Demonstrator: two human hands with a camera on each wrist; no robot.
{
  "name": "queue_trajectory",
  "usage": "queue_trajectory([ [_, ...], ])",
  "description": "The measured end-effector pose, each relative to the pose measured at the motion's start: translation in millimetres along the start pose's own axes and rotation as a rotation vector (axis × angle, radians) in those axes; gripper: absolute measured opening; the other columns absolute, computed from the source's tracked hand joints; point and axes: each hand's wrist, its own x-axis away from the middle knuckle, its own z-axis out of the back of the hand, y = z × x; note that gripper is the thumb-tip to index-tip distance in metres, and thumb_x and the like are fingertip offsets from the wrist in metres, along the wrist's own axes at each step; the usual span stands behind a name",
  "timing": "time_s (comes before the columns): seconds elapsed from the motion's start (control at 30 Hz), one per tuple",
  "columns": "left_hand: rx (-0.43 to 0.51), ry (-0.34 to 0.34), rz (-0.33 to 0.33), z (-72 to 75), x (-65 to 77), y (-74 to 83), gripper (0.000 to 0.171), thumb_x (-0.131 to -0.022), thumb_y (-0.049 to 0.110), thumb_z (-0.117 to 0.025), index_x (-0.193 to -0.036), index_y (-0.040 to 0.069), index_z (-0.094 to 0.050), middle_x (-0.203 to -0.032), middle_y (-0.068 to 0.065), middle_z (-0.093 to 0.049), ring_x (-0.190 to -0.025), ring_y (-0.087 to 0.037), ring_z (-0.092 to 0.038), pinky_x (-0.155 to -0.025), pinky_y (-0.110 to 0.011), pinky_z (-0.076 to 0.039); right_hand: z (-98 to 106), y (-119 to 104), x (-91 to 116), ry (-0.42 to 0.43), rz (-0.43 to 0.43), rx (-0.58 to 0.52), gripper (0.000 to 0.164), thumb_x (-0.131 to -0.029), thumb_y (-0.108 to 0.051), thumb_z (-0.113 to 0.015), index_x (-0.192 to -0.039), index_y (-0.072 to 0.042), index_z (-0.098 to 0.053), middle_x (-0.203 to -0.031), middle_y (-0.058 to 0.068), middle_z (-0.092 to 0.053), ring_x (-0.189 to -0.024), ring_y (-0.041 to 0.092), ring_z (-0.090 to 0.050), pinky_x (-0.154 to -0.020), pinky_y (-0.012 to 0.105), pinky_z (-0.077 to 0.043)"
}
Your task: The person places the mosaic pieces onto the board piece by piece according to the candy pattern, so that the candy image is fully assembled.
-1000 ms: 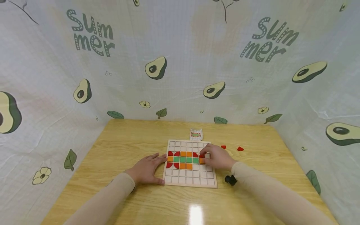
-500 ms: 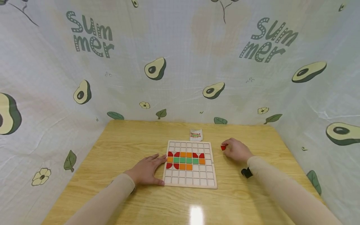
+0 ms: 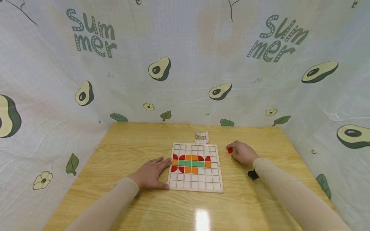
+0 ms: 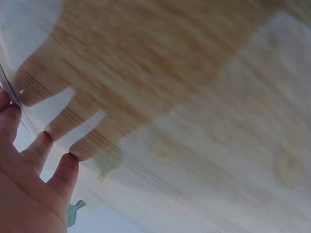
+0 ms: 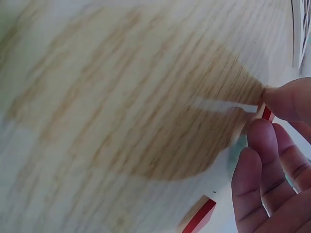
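My left hand [image 3: 151,173] lies at the left edge of a wooden grid board [image 3: 195,184], fingers spread and touching its rim; in the left wrist view its fingertips [image 4: 73,158] meet the table. To the right of the board, my right hand [image 3: 242,153] pinches a red tile [image 3: 230,150] between thumb and finger at the tabletop. In the right wrist view that tile's edge [image 5: 267,114] shows between the digits. Several red, orange and green tiles [image 3: 191,163] sit in the board's middle cells. Another red tile [image 5: 200,217] lies on the table, covered by the hand in the head view.
A small pattern card [image 3: 201,138] lies just behind the board. The wooden table [image 3: 138,138] is enclosed by a printed cloth [image 3: 185,48] at the back and sides. A dark wrist device [image 3: 253,175] sits under the right wrist.
My right hand left the board's right side, moved right to the loose red tile and now pinches it. A red quarter-round tile sits uncovered in the upper right tile row. The left hand stayed put.
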Motion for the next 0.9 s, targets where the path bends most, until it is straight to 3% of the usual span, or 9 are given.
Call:
queue_trajectory([
  [0.57,-0.014,-0.008,0.010,-2.1,-1.0,-2.6,0.105,-0.074,0.081,-0.061,-0.157,0.022,-0.036,-0.161,0.006,-0.029,-0.147,-0.030,-0.025,-0.110,-0.057,-0.029,2.0,-2.4,0.6,-0.013,0.002,0.023,0.031,-0.083,-0.008,-0.072,-0.114,-0.004,-0.073,-0.104,0.008,-0.064,-0.082,0.018,-0.056,-0.080,0.043,-0.051],
  [0.9,-0.018,-0.008,0.010,-2.6,-1.9,-2.7,0.105,-0.074,0.082,-0.060,-0.157,0.022,-0.036,-0.161,0.006,-0.029,-0.147,-0.029,-0.025,-0.110,-0.057,-0.029,-0.7,2.4,1.8,0.002,-0.018,-0.006,0.025,-0.089,-0.017,-0.074,-0.112,-0.008,-0.074,-0.104,0.006,-0.064,-0.084,0.018,-0.059,-0.080,0.044,-0.051],
])
